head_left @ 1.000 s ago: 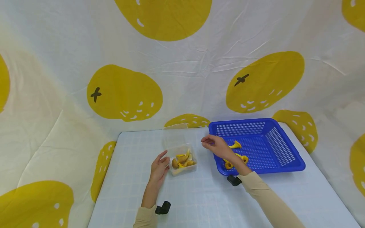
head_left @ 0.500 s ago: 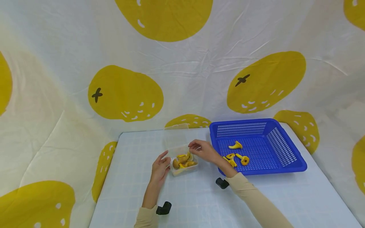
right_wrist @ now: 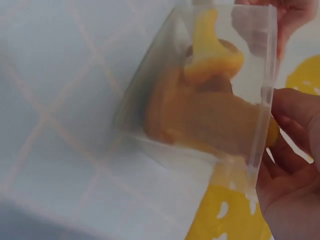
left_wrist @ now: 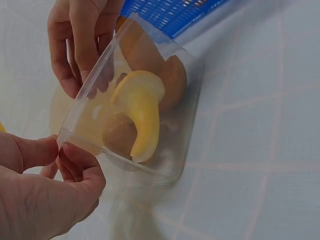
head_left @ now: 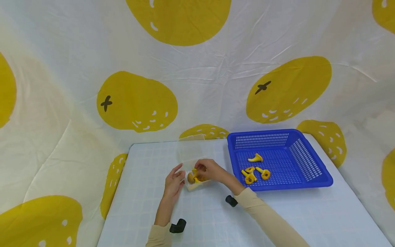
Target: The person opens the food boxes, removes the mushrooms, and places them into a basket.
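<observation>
1. While my left hand [head_left: 174, 182] pinches the rim of the clear container [head_left: 197, 186] at its left side, the container stands on the pale checked table [head_left: 139, 209].
2. My right hand [head_left: 210, 170] reaches over the container from its right side, fingers curled at the end of a brown mushroom [right_wrist: 215, 120]; I cannot tell whether they grip it.
3. Inside the container, a yellow mushroom [left_wrist: 144, 115] lies among brown ones.
4. A clear lid [head_left: 191, 148] stands raised behind the container.
5. The blue basket [head_left: 287, 164] sits to the right, apart from the container; several loose mushrooms [head_left: 265, 174], all yellow, lie in its left part.
6. Behind the table hangs a white cloth [head_left: 210, 65] printed with large yellow shapes.
</observation>
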